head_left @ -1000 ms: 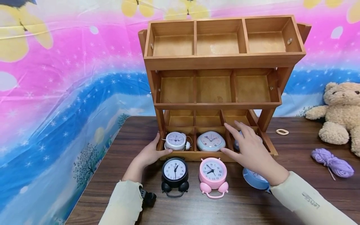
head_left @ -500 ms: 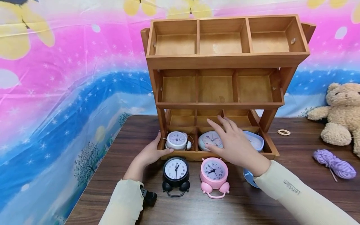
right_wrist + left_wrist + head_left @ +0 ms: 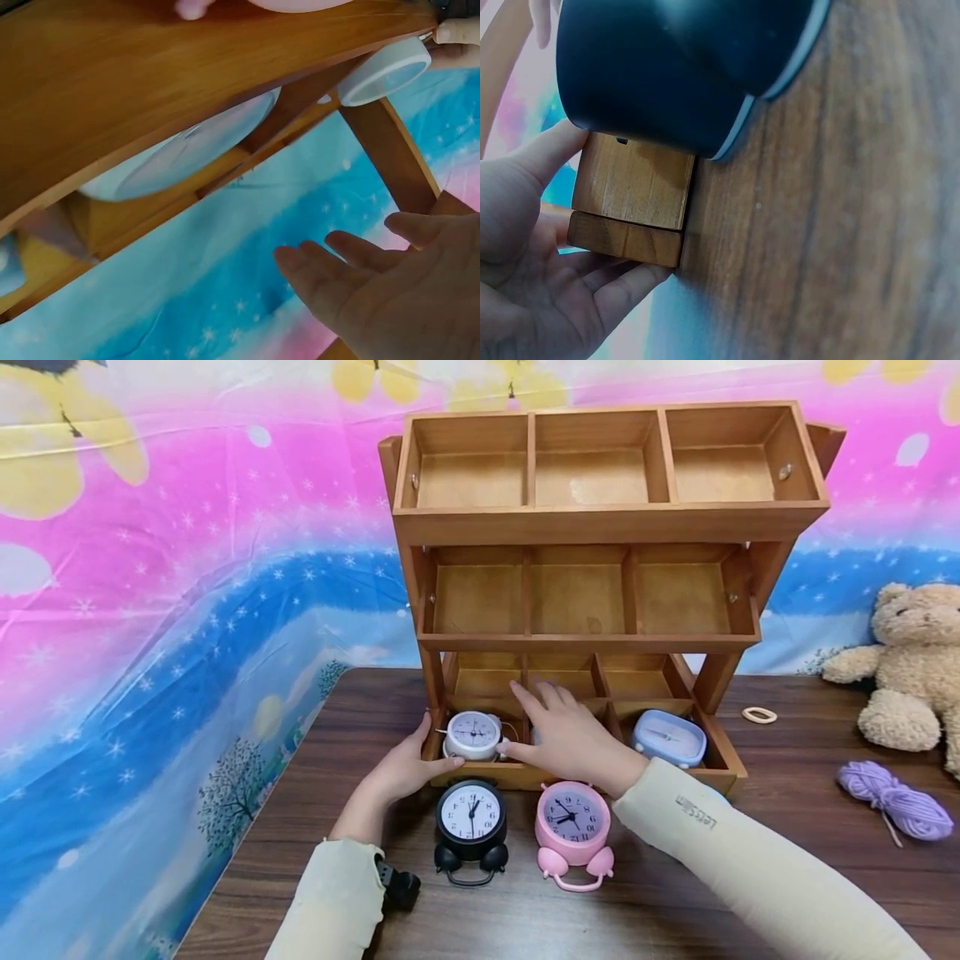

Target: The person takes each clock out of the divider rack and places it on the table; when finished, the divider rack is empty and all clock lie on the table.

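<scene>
My left hand (image 3: 405,768) grips the lower left front corner of the wooden rack (image 3: 577,643); the left wrist view has its thumb and fingers around the wooden end. Just right of it, a white alarm clock (image 3: 473,735) lies face up in the bottom left compartment. With fingers spread, my right hand (image 3: 573,735) hovers over the bottom middle compartment, holding nothing. Beneath it is a pale clock (image 3: 195,154), largely hidden in the head view. A blue clock (image 3: 670,737) occupies the bottom right compartment.
A black alarm clock (image 3: 471,814) and a pink alarm clock (image 3: 573,818) lie on the table before the rack. My right sleeve covers most of another blue clock. Purple yarn (image 3: 892,800), a small wooden ring (image 3: 759,715) and a teddy bear (image 3: 911,668) are at right.
My right hand has moved left from over the blue clock to above the middle compartment, uncovering the blue clock. The left hand stays at the rack's corner.
</scene>
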The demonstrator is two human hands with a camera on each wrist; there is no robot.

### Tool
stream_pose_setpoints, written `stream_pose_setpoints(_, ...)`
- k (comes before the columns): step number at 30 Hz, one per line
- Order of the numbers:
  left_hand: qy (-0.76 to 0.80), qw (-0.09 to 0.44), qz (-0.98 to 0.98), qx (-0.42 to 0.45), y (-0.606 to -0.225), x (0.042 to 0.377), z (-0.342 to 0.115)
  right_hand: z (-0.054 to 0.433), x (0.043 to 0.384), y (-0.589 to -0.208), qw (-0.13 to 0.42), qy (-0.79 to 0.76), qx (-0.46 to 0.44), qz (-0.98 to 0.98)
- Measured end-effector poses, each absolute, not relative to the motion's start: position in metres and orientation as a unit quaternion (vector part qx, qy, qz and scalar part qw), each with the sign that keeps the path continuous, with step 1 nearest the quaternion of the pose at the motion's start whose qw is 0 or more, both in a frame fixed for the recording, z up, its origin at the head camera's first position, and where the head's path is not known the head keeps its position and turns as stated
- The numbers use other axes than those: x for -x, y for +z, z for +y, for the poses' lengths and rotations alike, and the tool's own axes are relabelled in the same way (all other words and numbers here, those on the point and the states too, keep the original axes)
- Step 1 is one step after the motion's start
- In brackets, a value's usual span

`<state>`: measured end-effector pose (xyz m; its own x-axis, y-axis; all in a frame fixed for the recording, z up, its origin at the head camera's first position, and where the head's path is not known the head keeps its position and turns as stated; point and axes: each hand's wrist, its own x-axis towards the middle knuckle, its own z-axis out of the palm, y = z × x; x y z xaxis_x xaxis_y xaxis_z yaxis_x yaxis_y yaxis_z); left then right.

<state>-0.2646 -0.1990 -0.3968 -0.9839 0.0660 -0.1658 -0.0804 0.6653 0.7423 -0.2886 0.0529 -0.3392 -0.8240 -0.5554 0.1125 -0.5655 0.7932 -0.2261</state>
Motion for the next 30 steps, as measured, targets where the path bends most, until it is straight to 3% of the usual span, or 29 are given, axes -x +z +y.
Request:
stream_pose_setpoints(8,0.407,0.088,0.909,0.007,-0.397,0.264,-0.198,0.029,0.298,-0.342,-0.056,0.103,-0.298,-0.947)
stream_pose_setpoints(16,0.411,0.085,0.908,0.002,-0.397,0.265,-0.201,0.008,0.309,-0.345,-0.098,0.106,-0.301,-0.943)
stream_pose_setpoints(30,0.426,0.091,0.900,0.002,-0.394,0.263,-0.203,-0.010,0.321,-0.354,-0.109,0.084,-0.280,-0.950)
